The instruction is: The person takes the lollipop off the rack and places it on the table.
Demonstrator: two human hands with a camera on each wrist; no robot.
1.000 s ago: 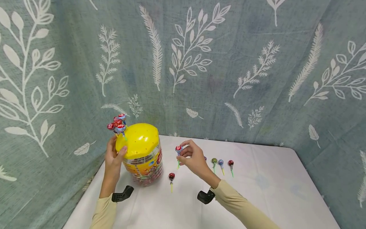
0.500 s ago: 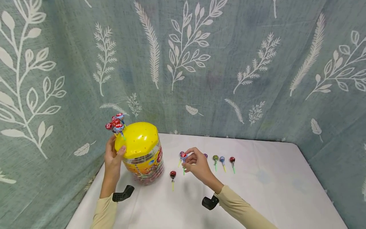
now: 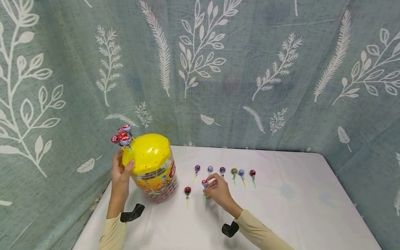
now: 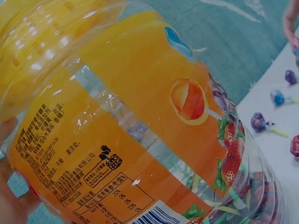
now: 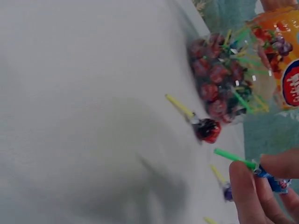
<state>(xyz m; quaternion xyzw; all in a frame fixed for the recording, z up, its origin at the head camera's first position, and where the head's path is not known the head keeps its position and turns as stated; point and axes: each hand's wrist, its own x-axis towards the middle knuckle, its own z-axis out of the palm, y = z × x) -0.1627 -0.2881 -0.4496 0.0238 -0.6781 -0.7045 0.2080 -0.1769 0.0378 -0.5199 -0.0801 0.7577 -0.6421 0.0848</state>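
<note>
Left hand (image 3: 120,175) on the big candy jar (image 3: 159,182) here, thumb over the rim of the yellow lid (image 3: 151,151) and fingers wrapped behind it, a firm hold by the look of it. The jar stands towards the left edge of the table (image 3: 297,215), lollipops packed in its bottom. Up at the lid's left rim, a bunch of lollipops (image 3: 122,134), heads high; whether every stem is in a hole, or some lean on the fingers, I can't tell.

Over to the right hand (image 3: 218,191): a narrow pinch, thumb and finger on the red-and-blue lollipop (image 3: 205,183), green stick pointing down, near the middle of the table. Just beyond, towards the far edge, a row: purple lollipop (image 3: 197,168), pale blue one, second purple one, green lollipop (image 3: 234,171), blue lollipop (image 3: 241,172) and red lollipop (image 3: 252,172). Alone between jar and right hand, the dark red lollipop (image 3: 187,190).

The risks? That pinch is small, so the candy could twist or slip if the fingers slacken. Knuckles that close to the row could nudge a neighbour and set it rolling. And a hard tug on the lid might tip the jar or shake that bunch loose.
</note>
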